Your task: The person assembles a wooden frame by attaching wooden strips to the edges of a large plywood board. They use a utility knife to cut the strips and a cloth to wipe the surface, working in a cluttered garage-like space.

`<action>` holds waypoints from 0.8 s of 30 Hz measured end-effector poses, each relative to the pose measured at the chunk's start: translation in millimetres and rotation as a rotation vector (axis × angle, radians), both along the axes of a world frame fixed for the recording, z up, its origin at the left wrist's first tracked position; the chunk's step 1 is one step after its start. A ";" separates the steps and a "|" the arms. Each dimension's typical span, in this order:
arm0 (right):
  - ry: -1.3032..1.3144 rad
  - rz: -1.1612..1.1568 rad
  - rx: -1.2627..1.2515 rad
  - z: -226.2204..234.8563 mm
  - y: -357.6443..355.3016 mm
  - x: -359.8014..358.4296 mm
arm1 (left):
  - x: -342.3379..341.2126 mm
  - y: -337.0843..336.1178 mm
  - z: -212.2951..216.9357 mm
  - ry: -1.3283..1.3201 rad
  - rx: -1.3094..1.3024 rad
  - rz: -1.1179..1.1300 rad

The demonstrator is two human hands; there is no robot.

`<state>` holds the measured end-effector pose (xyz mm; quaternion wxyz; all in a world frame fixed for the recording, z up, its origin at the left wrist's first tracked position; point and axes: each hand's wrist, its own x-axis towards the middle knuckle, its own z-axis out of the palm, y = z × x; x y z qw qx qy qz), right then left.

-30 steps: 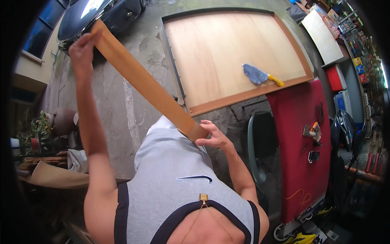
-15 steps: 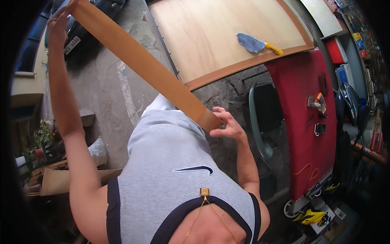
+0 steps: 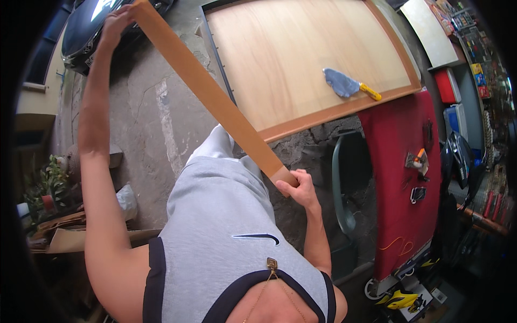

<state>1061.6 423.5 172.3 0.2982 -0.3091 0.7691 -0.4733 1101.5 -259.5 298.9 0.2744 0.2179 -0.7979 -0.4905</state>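
Observation:
A long, flat orange-brown strip [image 3: 210, 102] slants across the view, stretched between my hands. At the far left my left hand [image 3: 117, 24] is closed on its upper end. My right hand [image 3: 299, 188] grips the lower end, thumb on top, where a paler section shows. Beyond the strip lies a light wooden panel [image 3: 291, 43] with similar brown edging [image 3: 339, 114] along its near and right sides and a dark edge at its left. On the panel rests a blue-grey cloth-like piece [image 3: 341, 83] beside a yellow-handled tool [image 3: 370, 91]. The strip passes close to the panel's near left corner.
To the right, a red-covered table [image 3: 398, 220] carries a small device [image 3: 418, 194], an orange-handled tool [image 3: 419, 156] and a yellow cord. A dark green chair [image 3: 344, 183] stands between me and it. A parked car [image 3: 89, 32] is far left, plants [image 3: 54, 180] near left.
Both hands still hold the strip. My left hand has moved right in the view, my right hand slightly lower and tighter round its end. The panel and table appear shifted as my head moved.

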 end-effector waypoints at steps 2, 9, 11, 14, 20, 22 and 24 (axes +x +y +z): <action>-0.097 -0.025 0.038 6.6 -13.0 -1.9 | -18.1 -0.8 -28.3 -0.039 -0.125 0.019; -0.348 -0.179 0.178 -9.7 -71.2 -8.8 | -115.4 -39.3 -161.7 -0.183 -0.166 0.315; -0.538 -0.262 0.218 5.2 -106.8 -18.6 | -144.7 -48.4 -194.6 -0.335 -0.199 0.327; -0.538 -0.320 0.318 12.2 -151.7 -29.1 | -187.7 -63.9 -253.9 -0.224 -0.251 0.204; -0.607 -0.399 0.467 26.2 -215.5 -40.5 | -220.2 -70.4 -295.3 -0.182 -0.431 0.333; -0.560 -0.354 0.504 29.0 -226.4 -42.4 | -228.6 -67.5 -272.7 -0.117 -0.424 0.451; -0.648 -0.403 0.534 29.1 -233.7 -46.0 | -232.7 -76.6 -264.7 -0.049 -0.339 0.443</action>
